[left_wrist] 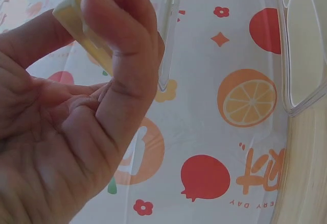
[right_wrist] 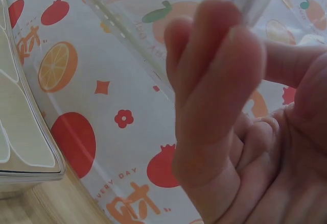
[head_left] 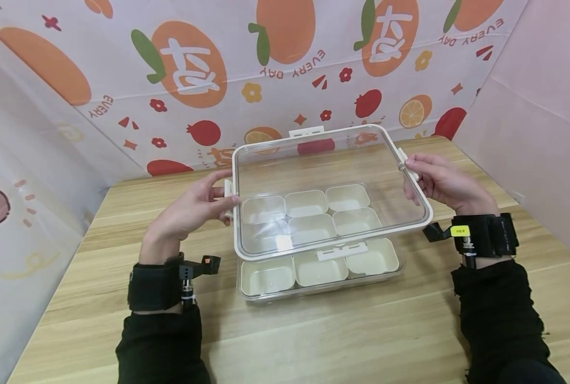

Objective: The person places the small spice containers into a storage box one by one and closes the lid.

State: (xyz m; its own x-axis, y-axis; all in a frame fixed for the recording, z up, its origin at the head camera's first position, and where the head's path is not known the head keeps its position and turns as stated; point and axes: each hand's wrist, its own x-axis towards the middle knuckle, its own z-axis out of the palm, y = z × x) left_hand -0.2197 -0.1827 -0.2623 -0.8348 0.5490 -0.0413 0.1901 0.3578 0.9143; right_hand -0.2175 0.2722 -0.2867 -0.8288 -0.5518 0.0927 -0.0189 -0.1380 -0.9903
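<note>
A clear lid with a white rim (head_left: 332, 246) is held up over a clear storage box (head_left: 323, 290), tilted with its far edge higher. My left hand (head_left: 195, 205) pinches the lid's left edge at a white side latch (head_left: 228, 196). On the opposite edge, my right hand (head_left: 450, 181) grips the rim by the right latch (head_left: 406, 161). Cream-coloured compartment cups (head_left: 267, 276) sit in rows inside the box, several showing through the lid. In the left wrist view the left hand's fingers (left_wrist: 130, 66) curl round the latch. Curled fingers (right_wrist: 209, 96) of the right hand show in the right wrist view.
The box stands on a wood-grain table (head_left: 352, 336). Behind it hangs a fruit-printed cloth (head_left: 237, 69), close to the table's far edge. Pale cloth walls (head_left: 548, 138) flank both sides. Each wrist wears a black strap (head_left: 155, 285) with a small device.
</note>
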